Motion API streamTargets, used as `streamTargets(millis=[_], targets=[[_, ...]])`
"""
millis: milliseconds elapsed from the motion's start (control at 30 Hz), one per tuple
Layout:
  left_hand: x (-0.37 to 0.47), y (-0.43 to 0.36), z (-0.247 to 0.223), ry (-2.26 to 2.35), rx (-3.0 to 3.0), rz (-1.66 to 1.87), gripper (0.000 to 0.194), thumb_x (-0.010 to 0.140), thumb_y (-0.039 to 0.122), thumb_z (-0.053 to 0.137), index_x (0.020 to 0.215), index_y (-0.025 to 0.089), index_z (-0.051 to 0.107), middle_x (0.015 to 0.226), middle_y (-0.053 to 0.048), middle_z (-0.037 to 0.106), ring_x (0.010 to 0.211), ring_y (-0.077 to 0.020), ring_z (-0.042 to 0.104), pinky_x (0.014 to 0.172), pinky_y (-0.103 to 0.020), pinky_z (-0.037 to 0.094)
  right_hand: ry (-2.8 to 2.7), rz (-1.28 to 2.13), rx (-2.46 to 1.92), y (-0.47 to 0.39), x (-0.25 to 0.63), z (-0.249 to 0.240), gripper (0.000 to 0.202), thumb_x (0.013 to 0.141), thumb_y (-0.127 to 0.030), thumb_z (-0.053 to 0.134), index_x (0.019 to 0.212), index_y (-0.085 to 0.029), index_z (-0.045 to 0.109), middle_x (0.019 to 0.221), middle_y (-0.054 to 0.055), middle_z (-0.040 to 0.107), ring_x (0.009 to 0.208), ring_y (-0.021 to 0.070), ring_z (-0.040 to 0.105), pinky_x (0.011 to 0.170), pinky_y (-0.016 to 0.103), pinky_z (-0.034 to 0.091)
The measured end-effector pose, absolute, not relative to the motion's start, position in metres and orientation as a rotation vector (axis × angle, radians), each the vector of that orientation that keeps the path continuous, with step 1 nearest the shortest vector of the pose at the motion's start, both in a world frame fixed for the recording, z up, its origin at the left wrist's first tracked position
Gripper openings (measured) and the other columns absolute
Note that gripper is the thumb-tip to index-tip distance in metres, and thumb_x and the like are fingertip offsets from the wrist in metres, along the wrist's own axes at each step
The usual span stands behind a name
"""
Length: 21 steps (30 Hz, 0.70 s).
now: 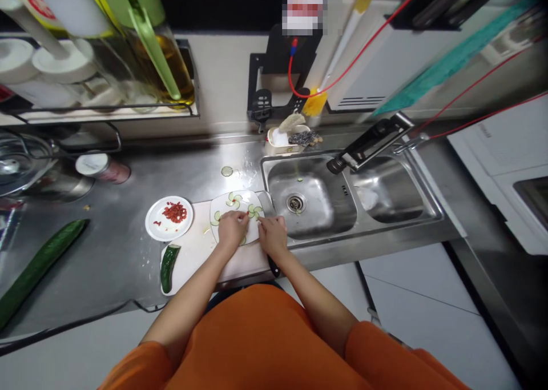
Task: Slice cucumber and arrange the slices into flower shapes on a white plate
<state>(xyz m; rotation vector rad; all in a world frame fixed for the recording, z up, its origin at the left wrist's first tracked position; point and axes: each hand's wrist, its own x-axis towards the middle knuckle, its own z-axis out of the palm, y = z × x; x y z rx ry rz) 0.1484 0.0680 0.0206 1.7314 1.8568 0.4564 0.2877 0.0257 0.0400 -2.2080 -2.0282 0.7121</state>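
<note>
A white square plate (231,197) sits on the pale cutting board (197,264), with thin cucumber slices (233,200) arranged on it in flower-like swirls, some with small red bits at their centres. Over the plate, my left hand (232,230) has its fingertips pinched beside a small red piece. My right hand (274,237) is at the plate's right side, its thumb and finger drawn together; anything between them is too small to make out. A knife's black handle (274,266) shows below my right wrist. On the left, a round white plate (150,218) holds chopped red pieces (174,212).
A cut cucumber piece (169,268) lies on the board's left end, and a long cucumber (40,270) lies further left. The double sink (314,233) is to the right, under a black faucet (359,147). A pink-and-white canister (105,168) and a sponge holder (278,147) stand behind.
</note>
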Motion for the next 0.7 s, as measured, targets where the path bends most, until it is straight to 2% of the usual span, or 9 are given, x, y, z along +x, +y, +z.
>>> streamTargets(millis=[333, 700], targets=[[0.173, 0.073, 0.016, 1.832, 1.776, 0.290, 0.028, 0.083, 0.032, 0.049, 0.079, 0.018, 0.073, 0.081, -0.008, 0.070, 0.082, -0.0196, 0.059, 0.079, -0.030, 0.039, -2.016, 0.731, -2.195, 0.035, 0.294, 0.036, 0.037, 0.093, -0.029, 0.040, 0.127, -0.029, 0.055, 0.112, 0.007, 0.061, 0.108, 0.0247, 0.040, 0.079, 0.034, 0.033], [0.177, 0.074, 0.011, 1.851, 1.768, 0.292, 0.028, 0.083, 0.032, 0.049, 0.078, 0.018, 0.073, 0.079, -0.008, 0.069, 0.081, -0.0202, 0.058, 0.081, -0.031, 0.039, -2.099, 0.759, -2.193, 0.044, 0.291, 0.032, 0.039, 0.095, -0.031, 0.038, 0.131, -0.032, 0.051, 0.116, 0.007, 0.060, 0.112, 0.0256, 0.039, 0.081, 0.036, 0.034]])
